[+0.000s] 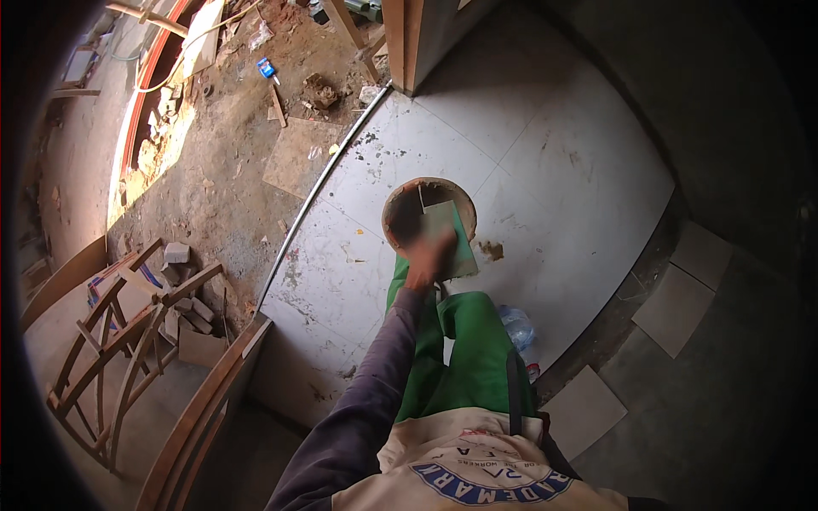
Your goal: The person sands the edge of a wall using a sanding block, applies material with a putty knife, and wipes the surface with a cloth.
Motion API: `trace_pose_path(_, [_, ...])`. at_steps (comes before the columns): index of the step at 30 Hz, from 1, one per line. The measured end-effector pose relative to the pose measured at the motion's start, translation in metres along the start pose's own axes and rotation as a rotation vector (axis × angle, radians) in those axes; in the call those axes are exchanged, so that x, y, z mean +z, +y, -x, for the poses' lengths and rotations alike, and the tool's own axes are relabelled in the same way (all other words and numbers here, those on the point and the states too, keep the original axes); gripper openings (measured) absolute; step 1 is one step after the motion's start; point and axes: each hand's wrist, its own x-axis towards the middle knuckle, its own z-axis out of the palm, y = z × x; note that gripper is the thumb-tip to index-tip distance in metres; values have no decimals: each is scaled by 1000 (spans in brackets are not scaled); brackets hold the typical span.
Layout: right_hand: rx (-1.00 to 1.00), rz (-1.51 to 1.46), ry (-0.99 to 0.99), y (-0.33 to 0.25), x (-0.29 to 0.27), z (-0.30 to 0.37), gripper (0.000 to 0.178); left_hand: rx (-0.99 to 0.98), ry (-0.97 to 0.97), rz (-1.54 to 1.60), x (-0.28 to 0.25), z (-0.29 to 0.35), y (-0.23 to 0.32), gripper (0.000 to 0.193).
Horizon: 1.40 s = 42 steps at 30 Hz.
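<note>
Holding green board [463, 254] over basin [423, 181]

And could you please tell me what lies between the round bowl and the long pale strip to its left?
In the head view, dirt-marked white tiles lie between the bowl and strip.

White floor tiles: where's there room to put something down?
Right of the bowl, toward the dirt strip, the white tiles look mostly bare. It's crowded around the bowl: left hand, green board, brown splotch, green trousers.
</note>
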Motion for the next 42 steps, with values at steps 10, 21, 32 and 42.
trace_pose_path(10, [284, -195, 7, -118, -33, -23, 29, -172, -73, -157, 114, -250, 8, 59])
trace_pose_path(21, [390, -236, 27, -193, -96, -143, 31, -69, -160, -263, 269, -429, -59, 64])
trace_pose_path(32, [-5, -400, -33, -348, -102, -421, 34, -179, -76, 3, 252, -509, -104, 51])
trace_pose_path(42, [94, -590, -126, -356, 48, -715, 26, -362, 123, -398, 11, -413, -114, 59])
